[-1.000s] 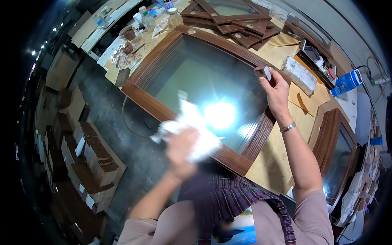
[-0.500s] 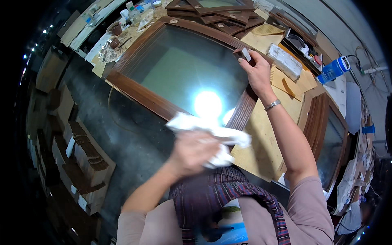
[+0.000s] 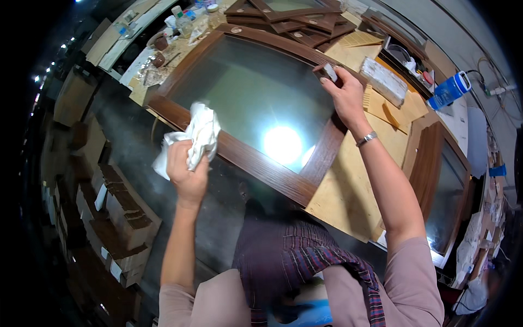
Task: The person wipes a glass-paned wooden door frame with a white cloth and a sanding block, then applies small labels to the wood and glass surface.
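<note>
A brown wooden cabinet door (image 3: 267, 173) with a glass pane (image 3: 245, 87) lies flat on the workbench, a bright light glaring in the glass. My left hand (image 3: 186, 177) is closed around a crumpled white cloth (image 3: 204, 128), which is at the door's near-left rail. Over the door's right side, my right hand (image 3: 348, 101) pinches a small block (image 3: 326, 72), dark brown with a pale grey face. Whether this hand also rests on the frame, I cannot tell.
More brown door frames (image 3: 305, 24) are stacked behind. To the right are a white-wrapped block (image 3: 383, 82), yellow sheets (image 3: 403, 111), a blue bottle (image 3: 449, 91) and another glazed door (image 3: 444, 185). Jars (image 3: 159, 59) stand at the far left; boxes (image 3: 128, 210) sit below the bench.
My left hand has swept the cloth leftward along the near rail, from its right end to its left part. My right hand keeps its place with the block.
</note>
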### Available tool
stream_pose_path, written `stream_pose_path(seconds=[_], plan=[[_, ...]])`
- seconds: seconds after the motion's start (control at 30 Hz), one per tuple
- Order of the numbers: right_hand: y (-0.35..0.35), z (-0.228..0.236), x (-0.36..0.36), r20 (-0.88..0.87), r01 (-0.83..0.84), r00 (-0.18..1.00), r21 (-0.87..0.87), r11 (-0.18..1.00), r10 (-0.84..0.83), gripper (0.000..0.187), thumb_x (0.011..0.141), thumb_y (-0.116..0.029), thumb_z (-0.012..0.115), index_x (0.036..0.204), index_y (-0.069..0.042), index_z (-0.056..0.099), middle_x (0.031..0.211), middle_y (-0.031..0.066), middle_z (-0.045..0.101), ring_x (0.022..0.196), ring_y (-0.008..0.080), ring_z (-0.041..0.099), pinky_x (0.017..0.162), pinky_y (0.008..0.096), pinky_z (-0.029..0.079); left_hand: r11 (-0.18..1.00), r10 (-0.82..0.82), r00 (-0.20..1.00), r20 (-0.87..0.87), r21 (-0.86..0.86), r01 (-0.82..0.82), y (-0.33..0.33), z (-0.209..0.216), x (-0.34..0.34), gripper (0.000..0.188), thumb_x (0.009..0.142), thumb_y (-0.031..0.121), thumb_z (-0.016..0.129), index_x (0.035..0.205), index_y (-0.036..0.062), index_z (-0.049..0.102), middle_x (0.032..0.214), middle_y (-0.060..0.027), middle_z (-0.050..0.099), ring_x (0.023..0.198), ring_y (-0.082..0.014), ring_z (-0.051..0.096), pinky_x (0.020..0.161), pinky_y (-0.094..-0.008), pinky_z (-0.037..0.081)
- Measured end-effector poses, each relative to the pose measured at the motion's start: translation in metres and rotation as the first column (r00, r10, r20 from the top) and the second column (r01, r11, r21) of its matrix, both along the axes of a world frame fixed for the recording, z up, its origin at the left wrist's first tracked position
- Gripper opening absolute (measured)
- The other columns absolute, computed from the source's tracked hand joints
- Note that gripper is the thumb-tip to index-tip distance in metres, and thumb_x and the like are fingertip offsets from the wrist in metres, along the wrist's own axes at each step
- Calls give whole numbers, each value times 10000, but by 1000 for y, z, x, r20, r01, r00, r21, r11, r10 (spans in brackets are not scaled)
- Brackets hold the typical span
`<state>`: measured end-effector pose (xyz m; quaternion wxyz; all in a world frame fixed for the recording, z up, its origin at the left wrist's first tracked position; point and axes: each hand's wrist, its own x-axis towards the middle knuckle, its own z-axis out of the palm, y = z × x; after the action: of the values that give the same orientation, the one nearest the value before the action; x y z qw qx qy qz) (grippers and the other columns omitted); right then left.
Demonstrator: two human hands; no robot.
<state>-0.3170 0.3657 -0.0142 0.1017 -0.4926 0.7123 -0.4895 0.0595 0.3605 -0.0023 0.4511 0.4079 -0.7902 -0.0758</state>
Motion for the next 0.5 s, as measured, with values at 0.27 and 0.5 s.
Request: stream_pose_path(seconds=[0.27,0.5], plan=[[0,-6,-6,80,-46,996,-37,998,49,287,840,-243,725,1024,-26,685,734,79,608,659,171,555,645,322,456,867,-463,871,168,-119,484,8,-24,-28,332,741,41,668,1069,73,705,1137,-114,700,1059,-311,659,963,-501,470],[-2,1,4,159,-119,980,-22,993,121,252,864,-154,701,1077,-21,688,746,-17,554,669,82,475,621,264,412,891,324,863,-388,431,-141,-192,5,129,361,919,-54,458,1242,-4,612,1120,-155,687,990,-272,677,849,-387,549]])
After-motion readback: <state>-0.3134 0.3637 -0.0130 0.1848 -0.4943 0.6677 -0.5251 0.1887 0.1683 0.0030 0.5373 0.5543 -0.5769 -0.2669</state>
